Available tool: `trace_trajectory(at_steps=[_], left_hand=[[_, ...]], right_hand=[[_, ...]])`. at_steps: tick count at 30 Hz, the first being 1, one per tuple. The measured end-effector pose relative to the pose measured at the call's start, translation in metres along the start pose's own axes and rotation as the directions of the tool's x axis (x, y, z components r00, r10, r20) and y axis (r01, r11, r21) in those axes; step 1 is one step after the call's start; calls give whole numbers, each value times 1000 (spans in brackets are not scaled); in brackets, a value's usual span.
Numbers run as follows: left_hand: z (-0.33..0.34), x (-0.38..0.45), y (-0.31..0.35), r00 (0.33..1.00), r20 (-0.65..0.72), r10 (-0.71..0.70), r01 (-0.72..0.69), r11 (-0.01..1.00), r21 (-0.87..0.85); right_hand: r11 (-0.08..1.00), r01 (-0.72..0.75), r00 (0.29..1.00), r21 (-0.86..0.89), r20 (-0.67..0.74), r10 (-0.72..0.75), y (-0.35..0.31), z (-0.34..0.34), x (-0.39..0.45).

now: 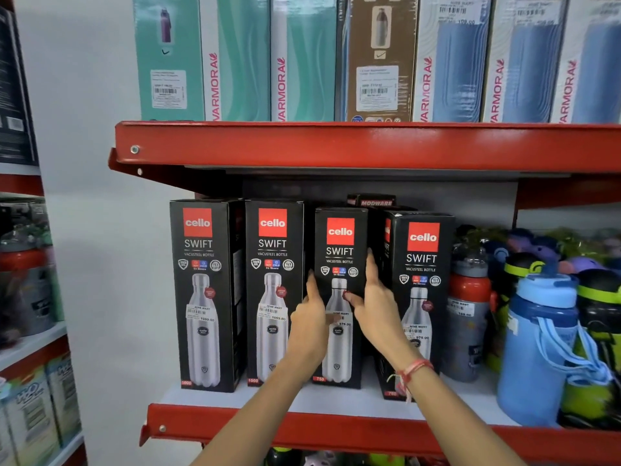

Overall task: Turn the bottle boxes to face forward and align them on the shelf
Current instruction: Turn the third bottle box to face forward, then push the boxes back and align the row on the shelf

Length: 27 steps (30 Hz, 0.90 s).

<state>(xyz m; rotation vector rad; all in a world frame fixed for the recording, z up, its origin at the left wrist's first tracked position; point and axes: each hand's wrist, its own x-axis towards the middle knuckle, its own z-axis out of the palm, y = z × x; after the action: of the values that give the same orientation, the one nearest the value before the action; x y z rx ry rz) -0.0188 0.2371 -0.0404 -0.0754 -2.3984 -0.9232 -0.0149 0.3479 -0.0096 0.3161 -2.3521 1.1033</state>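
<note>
Two bare forearms reach up from the bottom edge toward a red-edged shelf [336, 428] with a white deck. On that deck stand four black Cello Swift bottle boxes, all upright with their printed fronts facing out. Both hands are on the third box [340, 250], which sits a little further back than its neighbours. The left hand [311, 314] presses its fingers along the box's left edge with the thumb across the front near the price label; the right hand [376, 304], with a red thread bracelet [415, 368] at the wrist, clasps the right edge, thumb on the front. So each grip is closed on this box from its own side. The first box [201, 294] and second box [273, 290] stand side by side at the left, while the fourth box [421, 297] stands nearer the front lip, turned slightly. A blue sipper bottle [537, 344] stands to the right.
</note>
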Motion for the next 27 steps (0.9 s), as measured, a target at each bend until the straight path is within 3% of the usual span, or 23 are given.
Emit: trace_trajectory(at_steps=[5, 9, 14, 17, 21, 24, 27], left_hand=[[3, -4, 2, 1000, -27, 11, -9, 997, 72], [-2, -14, -9, 991, -35, 125, -119, 982, 148], [-45, -31, -32, 897, -299, 326, -339, 941, 11], [-79, -41, -64, 850, -457, 264, -340, 936, -92], [-112, -54, -125, 871, -491, 22, -123, 977, -174], [-124, -61, -159, 953, -255, -165, 61, 927, -370], [-132, -61, -179, 997, 22, -72, 73, 863, -500]], right_hand=[[994, 25, 997, -106, -73, -33, 3, 3, 0], [988, 55, 985, -143, -154, -78, 0, 8, -11], [966, 237, 890, -103, -376, -258, -30, 30, -28], [965, 258, 928, 46, -288, -235, -49, 56, -46], [973, 105, 993, 207, 34, -115, -67, 104, -76], [951, -86, 965, 298, 262, 5, -82, 147, -96], [926, -154, 943, 345, 331, 33, -95, 179, -103]])
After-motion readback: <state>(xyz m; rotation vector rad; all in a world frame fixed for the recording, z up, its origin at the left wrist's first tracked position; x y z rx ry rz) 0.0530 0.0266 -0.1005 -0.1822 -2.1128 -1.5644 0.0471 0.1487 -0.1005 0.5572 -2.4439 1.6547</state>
